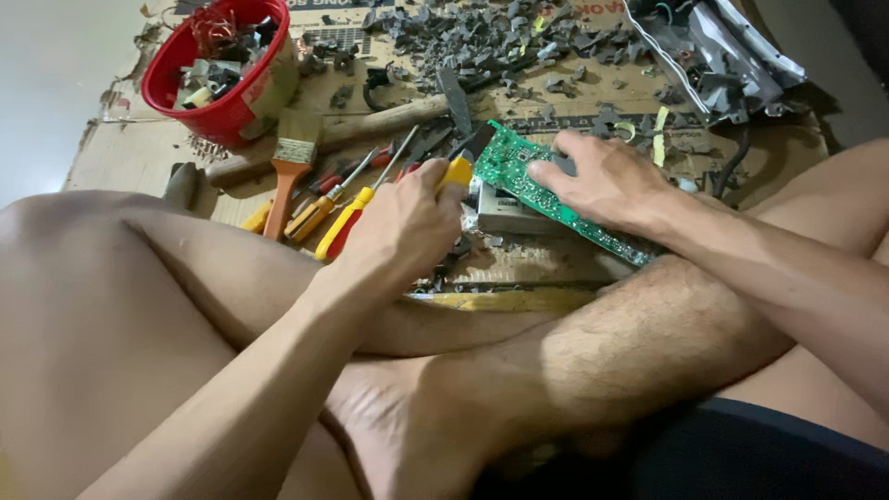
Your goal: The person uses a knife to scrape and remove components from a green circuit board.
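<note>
A green circuit board (519,181) lies tilted on a grey metal part (505,215) over cardboard. My right hand (607,181) presses down on the board's upper side, fingers spread over it. My left hand (403,231) is closed around a tool with a yellow handle (456,170); its tip points at the board's left corner. My crossed bare legs fill the lower part of the view.
Several screwdrivers (343,218) and a paintbrush (287,167) lie left of my hands, with a wooden-handled hammer (370,125) behind. A red bowl (231,106) of scrap stands far left. Grey broken bits (491,37) and torn metal parts (713,56) lie beyond.
</note>
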